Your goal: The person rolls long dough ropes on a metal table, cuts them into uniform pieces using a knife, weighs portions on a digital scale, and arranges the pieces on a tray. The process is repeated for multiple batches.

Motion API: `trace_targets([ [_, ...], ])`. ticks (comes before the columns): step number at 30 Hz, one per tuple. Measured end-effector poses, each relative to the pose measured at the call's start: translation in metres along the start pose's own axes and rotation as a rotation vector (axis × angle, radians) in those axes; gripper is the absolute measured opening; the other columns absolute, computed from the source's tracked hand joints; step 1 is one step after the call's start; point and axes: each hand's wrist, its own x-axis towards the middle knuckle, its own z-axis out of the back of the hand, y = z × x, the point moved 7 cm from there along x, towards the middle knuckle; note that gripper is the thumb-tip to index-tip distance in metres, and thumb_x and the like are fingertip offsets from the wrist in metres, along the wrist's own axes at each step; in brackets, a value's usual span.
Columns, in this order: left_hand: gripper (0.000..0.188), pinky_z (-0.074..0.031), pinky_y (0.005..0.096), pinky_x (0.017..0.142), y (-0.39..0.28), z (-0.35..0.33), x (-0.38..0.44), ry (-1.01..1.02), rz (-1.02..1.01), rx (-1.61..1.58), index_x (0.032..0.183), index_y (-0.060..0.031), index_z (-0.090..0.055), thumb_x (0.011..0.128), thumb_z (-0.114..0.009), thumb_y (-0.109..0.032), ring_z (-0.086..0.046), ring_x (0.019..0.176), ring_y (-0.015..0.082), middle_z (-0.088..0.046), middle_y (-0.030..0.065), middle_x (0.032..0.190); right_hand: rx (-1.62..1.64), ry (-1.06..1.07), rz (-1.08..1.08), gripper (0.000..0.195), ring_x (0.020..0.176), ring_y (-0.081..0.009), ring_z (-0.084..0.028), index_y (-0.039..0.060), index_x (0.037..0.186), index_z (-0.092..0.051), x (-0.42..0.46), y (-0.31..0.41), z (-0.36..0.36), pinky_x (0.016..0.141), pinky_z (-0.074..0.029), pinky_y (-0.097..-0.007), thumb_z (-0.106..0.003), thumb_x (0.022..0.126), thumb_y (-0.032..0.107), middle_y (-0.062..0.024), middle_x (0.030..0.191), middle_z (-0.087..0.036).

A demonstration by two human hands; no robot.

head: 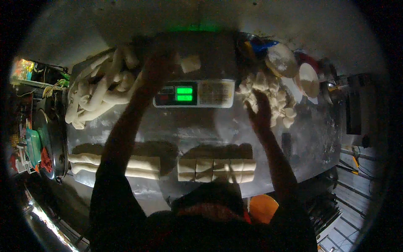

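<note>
My left hand (160, 67) is in deep shadow beside a flat dough piece (190, 64), which lies on the dark pan (214, 58) of a digital scale (215, 92) with a lit green display. Whether the fingers touch the dough is too dark to see. At the edge of a pile of small dough pieces (278, 97), my right hand (260, 110) reaches in, thumb and fingers apart. Nearer my body lie two long dough rolls (143, 167), partly behind my left forearm. Beside them is a double row of cut dough blocks (217, 170).
Thick dough ropes (100, 91) are heaped at the table's left. Bowls with a white, flour-like content (281, 60) stand back right. The metal table (195, 126) bears whitish smears. An orange bucket (263, 208) stands at the front edge, and a large round pan (52, 141) to the left.
</note>
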Motion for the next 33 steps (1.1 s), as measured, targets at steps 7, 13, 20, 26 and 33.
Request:
trace_targets([
  [7, 0.048, -0.050, 0.0488, 0.100, 0.057, -0.045, 0.035, 0.135, -0.067, -0.052, 0.130, -0.0048, -0.057, 0.088, -0.072, -0.021, -0.058, 0.118, 0.0393, -0.060, 0.0207, 0.127, 0.073, 0.364, 0.329, 0.062, 0.121, -0.0395, -0.058, 0.0071, 0.136, -0.059, 0.159, 0.124, -0.159, 0.105, -0.047, -0.0501, -0.082, 0.080, 0.022, -0.0201, 0.131, -0.062],
  [13, 0.055, -0.049, 0.0485, 0.103, 0.040, -0.057, 0.037, 0.093, -0.127, -0.108, 0.134, -0.0056, -0.055, 0.086, -0.075, -0.024, -0.056, 0.122, 0.0398, -0.058, 0.0205, 0.132, 0.185, 0.225, 0.144, 0.062, 0.122, -0.0357, -0.059, 0.0055, 0.137, -0.059, 0.118, 0.113, -0.085, 0.104, -0.048, -0.0453, -0.082, 0.082, 0.022, -0.0196, 0.131, -0.063],
  [20, 0.064, -0.047, 0.0481, 0.106, 0.066, -0.032, 0.025, -0.043, -0.177, -0.111, 0.139, -0.0065, -0.053, 0.085, -0.078, -0.028, -0.055, 0.126, 0.0403, -0.056, 0.0204, 0.138, 0.187, 0.250, -0.476, 0.053, 0.112, -0.0294, -0.065, 0.0033, 0.136, -0.060, -0.062, 0.069, 0.045, 0.097, -0.052, -0.0399, -0.076, 0.092, 0.028, -0.0160, 0.125, -0.067],
  [26, 0.072, -0.046, 0.0478, 0.109, 0.070, -0.017, 0.030, -0.104, -0.192, -0.079, 0.143, -0.0073, -0.050, 0.083, -0.081, -0.032, -0.053, 0.130, 0.0407, -0.054, 0.0203, 0.143, 0.254, 0.105, -0.699, 0.050, 0.109, -0.0227, -0.066, -0.0001, 0.136, -0.059, -0.192, 0.070, 0.067, 0.091, -0.056, -0.0349, -0.077, 0.092, 0.015, -0.0141, 0.124, -0.067],
  [33, 0.077, -0.047, 0.0481, 0.108, 0.052, -0.005, 0.031, 0.051, -0.166, -0.178, 0.146, -0.0056, -0.048, 0.083, -0.083, -0.029, -0.053, 0.130, 0.0422, -0.053, 0.0207, 0.144, 0.407, 0.027, -0.920, 0.047, 0.109, -0.0183, -0.065, 0.0012, 0.133, -0.062, -0.231, 0.093, 0.063, 0.086, -0.057, -0.0322, -0.079, 0.089, 0.005, -0.0100, 0.116, -0.068],
])
